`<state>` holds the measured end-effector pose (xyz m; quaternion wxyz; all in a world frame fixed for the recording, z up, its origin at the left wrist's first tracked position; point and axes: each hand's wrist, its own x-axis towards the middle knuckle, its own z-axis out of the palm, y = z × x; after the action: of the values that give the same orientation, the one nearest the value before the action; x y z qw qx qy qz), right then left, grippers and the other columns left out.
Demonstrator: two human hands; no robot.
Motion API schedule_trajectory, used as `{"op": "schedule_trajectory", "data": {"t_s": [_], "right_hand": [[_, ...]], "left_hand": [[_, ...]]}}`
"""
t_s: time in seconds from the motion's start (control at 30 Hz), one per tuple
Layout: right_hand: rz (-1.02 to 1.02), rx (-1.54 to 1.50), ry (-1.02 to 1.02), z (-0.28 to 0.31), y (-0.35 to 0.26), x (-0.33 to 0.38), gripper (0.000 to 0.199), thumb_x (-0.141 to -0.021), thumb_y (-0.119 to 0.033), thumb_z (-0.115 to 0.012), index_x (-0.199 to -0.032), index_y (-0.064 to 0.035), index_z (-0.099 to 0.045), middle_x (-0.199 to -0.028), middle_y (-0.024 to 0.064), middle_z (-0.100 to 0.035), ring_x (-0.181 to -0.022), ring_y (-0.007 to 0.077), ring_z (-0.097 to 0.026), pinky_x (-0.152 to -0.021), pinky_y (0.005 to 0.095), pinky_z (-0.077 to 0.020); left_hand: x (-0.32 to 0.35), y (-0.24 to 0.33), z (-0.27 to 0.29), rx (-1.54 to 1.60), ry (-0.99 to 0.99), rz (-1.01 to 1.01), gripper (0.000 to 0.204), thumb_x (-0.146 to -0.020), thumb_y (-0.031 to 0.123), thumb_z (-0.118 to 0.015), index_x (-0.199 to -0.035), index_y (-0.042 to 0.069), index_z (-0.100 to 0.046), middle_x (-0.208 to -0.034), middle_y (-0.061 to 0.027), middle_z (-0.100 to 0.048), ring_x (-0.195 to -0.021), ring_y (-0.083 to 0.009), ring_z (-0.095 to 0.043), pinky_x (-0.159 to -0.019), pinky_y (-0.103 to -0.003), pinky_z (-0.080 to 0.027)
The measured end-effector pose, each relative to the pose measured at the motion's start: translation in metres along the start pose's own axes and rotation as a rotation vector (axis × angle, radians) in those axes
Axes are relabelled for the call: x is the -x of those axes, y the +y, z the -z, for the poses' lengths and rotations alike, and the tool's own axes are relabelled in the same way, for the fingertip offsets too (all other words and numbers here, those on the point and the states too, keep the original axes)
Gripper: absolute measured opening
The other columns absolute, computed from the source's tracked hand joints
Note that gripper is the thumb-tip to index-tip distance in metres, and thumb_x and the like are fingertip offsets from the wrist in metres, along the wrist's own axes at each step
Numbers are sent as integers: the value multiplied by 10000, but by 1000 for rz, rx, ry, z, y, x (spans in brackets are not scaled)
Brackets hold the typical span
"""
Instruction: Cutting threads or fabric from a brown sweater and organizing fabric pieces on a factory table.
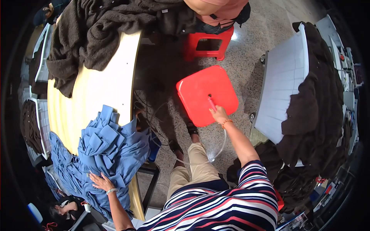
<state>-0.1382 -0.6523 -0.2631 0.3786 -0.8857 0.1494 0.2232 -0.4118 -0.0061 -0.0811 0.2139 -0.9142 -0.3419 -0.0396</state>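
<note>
My left hand [101, 182] lies flat with its fingers apart on a heap of blue cloth [111, 144], which spreads over the near end of the pale wooden table [113, 82]. A small whitish thing shows by its fingertips, too small to name. Out ahead of me, my right hand [219, 114] is closed round a slim pink handle [211, 103], held above a red plastic stool [208, 82]. A clear hose [222, 144] curves from near my right wrist down past my legs. The handle's far tip is hard to make out against the stool.
Dark brown knit cloth [92, 42] covers the table's far end. At the right stands a white wheeled bin [283, 81] with dark cloth [304, 107] hanging over it. A person in pink [223, 15] sits on another red stool [221, 42] ahead. Cables run beneath the table.
</note>
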Motion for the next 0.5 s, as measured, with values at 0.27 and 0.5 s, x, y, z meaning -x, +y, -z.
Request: {"op": "schedule_trajectory", "data": {"t_s": [0.27, 0.5], "right_hand": [[170, -25, -38, -47, -120, -102, 347, -855, -317, -665, -866, 29, -642, -738, 265, -634, -765, 427, -650, -669, 479, -498], [180, 148, 4, -45, -156, -112, 343, -877, -296, -614, -941, 42, -616, -883, 312, -638, -895, 466, -631, -780, 530, -509]], "left_hand": [[3, 5, 8, 35, -23, 17, 629, -987, 369, -440, -1517, 90, -247, -1586, -84, -219, -1469, -279, -176, -1123, -616, -103], [9, 10, 6, 68, 62, -2, 634, -989, 386, -430, -1520, 95, -242, -1583, -75, -228, -1467, -273, -188, -1127, -612, -103]]}}
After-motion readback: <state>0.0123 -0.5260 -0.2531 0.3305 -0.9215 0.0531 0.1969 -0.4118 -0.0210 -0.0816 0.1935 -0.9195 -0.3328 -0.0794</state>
